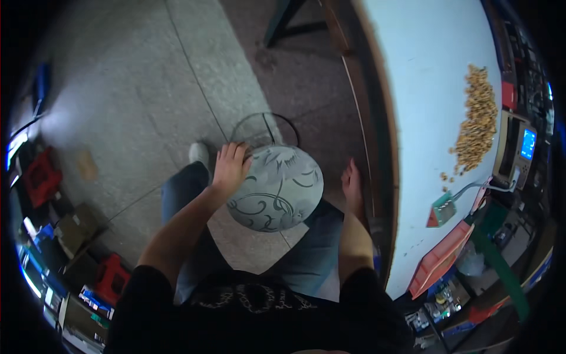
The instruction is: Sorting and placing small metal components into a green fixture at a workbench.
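A round stool (277, 192) with a light grey, leaf-and-scroll patterned seat is between my knees. Its thin dark metal ring and a leg show past the seat's far edge, so it looks tilted toward me. My left hand (231, 169) grips the left rim of the seat, its fingers bent over the edge; the fingertips are partly hidden. To the right of the stool, apart from it, my right hand (352, 184) hangs beside the table edge. Its fingers are loosely stretched, and nothing shows in them.
Along my right runs a white-topped table (433, 76) with a brown edge. On it lie a heap of small brass-coloured parts (476, 121), a green-and-red piece (442, 210), a red tray (439, 259) and a device with a blue screen (526, 143). Red stools (42, 177) and boxes (78, 229) stand left.
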`<control>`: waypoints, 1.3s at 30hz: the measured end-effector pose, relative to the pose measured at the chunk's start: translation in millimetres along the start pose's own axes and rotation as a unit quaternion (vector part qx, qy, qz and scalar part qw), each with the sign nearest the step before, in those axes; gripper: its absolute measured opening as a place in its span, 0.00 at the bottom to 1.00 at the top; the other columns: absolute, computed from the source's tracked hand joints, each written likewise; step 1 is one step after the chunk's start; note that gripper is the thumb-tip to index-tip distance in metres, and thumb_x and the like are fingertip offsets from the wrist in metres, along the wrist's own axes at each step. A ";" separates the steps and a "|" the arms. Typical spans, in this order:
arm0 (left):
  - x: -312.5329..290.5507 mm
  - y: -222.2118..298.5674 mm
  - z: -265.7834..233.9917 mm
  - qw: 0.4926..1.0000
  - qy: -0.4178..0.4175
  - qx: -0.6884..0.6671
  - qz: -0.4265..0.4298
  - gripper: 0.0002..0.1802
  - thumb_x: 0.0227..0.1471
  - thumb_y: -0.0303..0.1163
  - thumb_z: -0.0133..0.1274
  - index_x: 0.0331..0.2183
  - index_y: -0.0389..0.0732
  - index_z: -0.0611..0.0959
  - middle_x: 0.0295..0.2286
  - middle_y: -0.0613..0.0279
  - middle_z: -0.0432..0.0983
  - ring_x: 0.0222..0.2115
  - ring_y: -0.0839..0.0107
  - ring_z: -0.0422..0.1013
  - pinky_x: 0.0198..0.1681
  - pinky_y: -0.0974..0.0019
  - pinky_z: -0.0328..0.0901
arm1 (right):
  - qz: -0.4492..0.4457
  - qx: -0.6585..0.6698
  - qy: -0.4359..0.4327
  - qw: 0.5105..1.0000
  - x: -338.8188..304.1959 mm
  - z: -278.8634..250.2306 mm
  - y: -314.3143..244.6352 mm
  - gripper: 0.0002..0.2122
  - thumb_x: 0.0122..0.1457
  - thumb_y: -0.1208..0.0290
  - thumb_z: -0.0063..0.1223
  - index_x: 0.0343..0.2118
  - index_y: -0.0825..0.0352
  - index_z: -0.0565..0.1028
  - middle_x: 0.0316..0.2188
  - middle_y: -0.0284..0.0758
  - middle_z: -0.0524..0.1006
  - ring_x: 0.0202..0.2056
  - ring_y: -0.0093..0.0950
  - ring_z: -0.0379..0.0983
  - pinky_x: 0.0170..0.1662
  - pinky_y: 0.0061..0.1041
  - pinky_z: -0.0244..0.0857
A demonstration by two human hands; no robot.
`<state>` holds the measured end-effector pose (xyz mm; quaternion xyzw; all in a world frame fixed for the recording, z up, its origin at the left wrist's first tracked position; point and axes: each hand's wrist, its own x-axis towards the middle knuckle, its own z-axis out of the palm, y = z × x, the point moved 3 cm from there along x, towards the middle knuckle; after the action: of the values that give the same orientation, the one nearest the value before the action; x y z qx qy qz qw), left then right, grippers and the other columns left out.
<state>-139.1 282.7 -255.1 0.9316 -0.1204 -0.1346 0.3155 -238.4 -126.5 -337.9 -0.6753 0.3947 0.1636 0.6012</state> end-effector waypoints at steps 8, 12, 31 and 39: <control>-0.1 7.7 25.1 0.980 0.007 0.057 0.190 0.26 0.51 0.40 0.55 0.50 0.39 0.75 0.54 0.50 0.66 0.54 0.53 0.63 0.56 0.49 0.57 | -0.063 -0.239 0.191 0.950 232.8 -42.3 139.7 0.13 0.55 0.60 0.54 0.39 0.61 0.79 0.24 0.31 0.77 0.27 0.29 0.71 0.30 0.26 0.65; 1.4 1.9 29.3 0.974 0.011 0.065 0.216 0.25 0.55 0.44 0.51 0.49 0.39 0.76 0.53 0.49 0.69 0.54 0.54 0.64 0.56 0.49 0.58 | -0.123 -0.351 0.263 0.890 334.1 -82.8 175.9 0.13 0.53 0.60 0.57 0.39 0.60 0.81 0.26 0.33 0.81 0.29 0.33 0.76 0.33 0.29 0.69; -17.6 -1.3 43.9 0.971 0.085 0.129 0.184 0.17 0.55 0.42 0.48 0.38 0.38 0.79 0.44 0.46 0.75 0.48 0.52 0.67 0.42 0.50 0.66 | -0.114 -0.419 0.239 0.869 459.5 -65.6 187.5 0.09 0.52 0.62 0.58 0.35 0.58 0.81 0.31 0.35 0.82 0.34 0.38 0.77 0.39 0.33 0.71; -12.4 4.3 36.5 0.970 0.095 0.116 0.194 0.18 0.52 0.39 0.51 0.40 0.36 0.78 0.44 0.46 0.74 0.48 0.52 0.68 0.45 0.51 0.66 | -0.130 -0.379 0.259 0.879 437.0 -39.3 174.7 0.08 0.52 0.64 0.59 0.33 0.60 0.81 0.29 0.36 0.81 0.32 0.34 0.77 0.38 0.30 0.70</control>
<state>-163.2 262.9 -278.1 0.9293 -0.2829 0.0328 0.2354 -98.4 -304.4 -752.3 -0.9150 0.3527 0.0400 0.1918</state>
